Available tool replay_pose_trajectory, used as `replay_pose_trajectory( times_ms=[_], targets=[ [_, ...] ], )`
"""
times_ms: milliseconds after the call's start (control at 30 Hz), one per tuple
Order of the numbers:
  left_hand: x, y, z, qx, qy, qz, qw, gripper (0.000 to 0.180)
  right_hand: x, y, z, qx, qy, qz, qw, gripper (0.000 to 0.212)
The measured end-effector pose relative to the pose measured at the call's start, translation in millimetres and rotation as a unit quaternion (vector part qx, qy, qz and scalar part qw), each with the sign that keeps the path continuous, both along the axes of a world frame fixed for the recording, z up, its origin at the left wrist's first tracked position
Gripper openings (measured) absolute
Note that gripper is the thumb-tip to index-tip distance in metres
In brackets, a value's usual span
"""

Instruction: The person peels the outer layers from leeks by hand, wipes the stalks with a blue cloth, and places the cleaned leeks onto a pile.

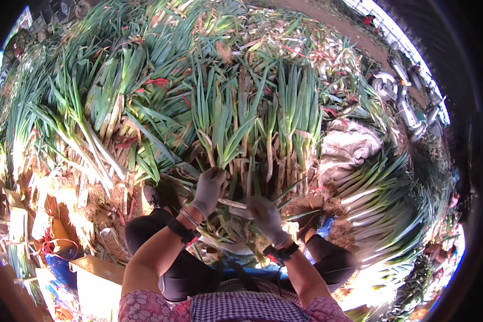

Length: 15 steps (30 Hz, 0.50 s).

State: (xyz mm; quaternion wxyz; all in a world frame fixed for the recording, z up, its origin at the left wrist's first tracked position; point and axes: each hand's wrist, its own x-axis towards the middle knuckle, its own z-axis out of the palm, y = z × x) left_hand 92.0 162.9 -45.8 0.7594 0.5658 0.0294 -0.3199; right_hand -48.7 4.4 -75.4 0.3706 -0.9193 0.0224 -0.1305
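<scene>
In front of my knees, my left hand [210,188] wears a pale glove and is closed around a leek [224,142], its green leaves fanning up and away from me. My gloved right hand [264,217] is to the right and a little nearer, smeared by motion, so its fingers cannot be made out. A pale stalk-like strip [232,203] lies between the two hands; whether the right hand grips it is unclear. Just beyond the hands lie more untrimmed leeks [292,118], with green tops pointing away and brownish dry lower leaves.
A large pile of leeks [166,53] spreads across the far side and left. On the right, white-stemmed leeks [378,201] lie in a row beside a crumpled pale sack [351,145]. A cardboard box [99,279] stands near left; a motorbike [405,102] is parked far right.
</scene>
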Motion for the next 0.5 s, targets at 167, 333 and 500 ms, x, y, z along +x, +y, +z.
replay_pose_trajectory(
  times_ms=[167,333,500],
  targets=[
    [-9,0,4,-0.075,0.022,0.031,0.996,0.021,9,60,7,0.134,0.105,-0.01,0.985,0.012],
    [-12,-5,1,-0.167,0.07,0.018,0.983,0.019,30,65,9,0.709,0.141,-0.129,0.679,0.02],
    [-8,2,-3,-0.233,0.169,0.062,0.956,0.021,38,68,24,0.723,0.163,-0.151,0.654,0.021]
  ],
)
